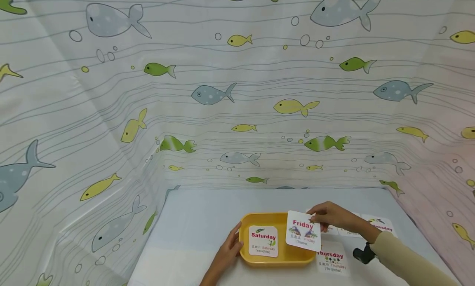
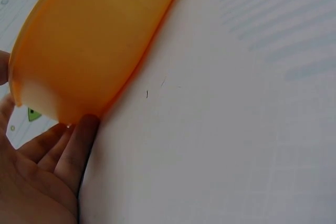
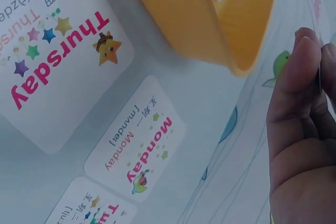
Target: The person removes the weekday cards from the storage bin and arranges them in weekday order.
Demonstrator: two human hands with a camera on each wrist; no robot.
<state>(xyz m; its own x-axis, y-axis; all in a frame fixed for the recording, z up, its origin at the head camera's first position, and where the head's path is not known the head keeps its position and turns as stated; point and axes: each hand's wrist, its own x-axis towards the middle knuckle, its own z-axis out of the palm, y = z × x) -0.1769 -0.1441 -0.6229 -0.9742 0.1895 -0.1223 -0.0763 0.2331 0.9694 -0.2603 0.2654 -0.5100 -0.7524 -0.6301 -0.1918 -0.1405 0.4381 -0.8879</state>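
My right hand [image 1: 330, 215] pinches the white Friday card [image 1: 301, 236] by its upper right corner between thumb and fingers. The card is held over the right end of a yellow tray [image 1: 276, 263]. In the right wrist view the card shows only as a thin edge at the fingertips of the right hand [image 3: 299, 124]. Inside the tray, on the left, lies the Saturday card [image 1: 263, 241], face up. My left hand [image 1: 227, 253] holds the tray's left end; in the left wrist view its fingers [image 2: 79, 148] press the tray's outer wall.
Right of the tray lies the Thursday card [image 1: 332, 259]. Behind it the Monday card [image 3: 137, 142], Tuesday card [image 3: 94, 205] and Wednesday card [image 1: 378, 225] lie in a row, partly covered by the right arm. A small black object [image 1: 363, 254] shows beside the right sleeve. Fish-printed sheeting surrounds the white table.
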